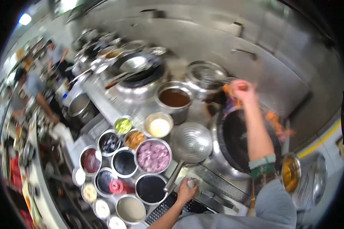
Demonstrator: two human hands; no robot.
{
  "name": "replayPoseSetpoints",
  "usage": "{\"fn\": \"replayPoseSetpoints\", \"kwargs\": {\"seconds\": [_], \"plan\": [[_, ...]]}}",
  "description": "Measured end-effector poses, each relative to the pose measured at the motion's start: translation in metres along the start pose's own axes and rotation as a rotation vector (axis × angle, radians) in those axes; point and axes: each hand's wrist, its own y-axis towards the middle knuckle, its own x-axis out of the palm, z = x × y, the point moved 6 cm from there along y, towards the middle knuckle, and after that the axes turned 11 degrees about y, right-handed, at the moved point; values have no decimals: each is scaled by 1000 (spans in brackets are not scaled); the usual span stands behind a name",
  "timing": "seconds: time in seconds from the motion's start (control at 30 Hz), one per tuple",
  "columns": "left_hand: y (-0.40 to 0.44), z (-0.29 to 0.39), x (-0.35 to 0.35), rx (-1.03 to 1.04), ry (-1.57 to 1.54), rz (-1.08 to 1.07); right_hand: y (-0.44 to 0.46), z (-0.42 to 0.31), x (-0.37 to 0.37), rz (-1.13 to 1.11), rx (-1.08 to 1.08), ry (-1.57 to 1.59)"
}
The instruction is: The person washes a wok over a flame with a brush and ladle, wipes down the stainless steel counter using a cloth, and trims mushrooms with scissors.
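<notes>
My left hand (188, 191) is closed around a small pale object (193, 183) at the bottom centre, beside the handle of a perforated strainer (192, 143). My right hand (244, 91) reaches over the far side of a dark wok (235, 133), fingers closed; what they hold, if anything, is too blurred to make out. Orange flames (276, 124) show at the wok's right edge, with more orange and purple colour close to my right hand. Left of the strainer stands a bowl of chopped onion (153, 155).
Several bowls of sauces and ingredients stand at the lower left, near a pot of brown sauce (174, 97). A second wok (143, 72) holds a strainer at the back. A yellow-filled container (290, 175) sits at the right. People (36, 86) work at the far left.
</notes>
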Motion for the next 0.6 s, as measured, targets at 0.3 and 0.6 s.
{"fn": "replayPoseSetpoints", "kwargs": {"seconds": [0.3, 0.6], "plan": [[11, -6, 20, -73, -87, 187, -136, -79, 8, 145, -545, -1689], [9, -9, 33, 27, 25, 262, -195, -265, -13, 561, -297, -1710]]}}
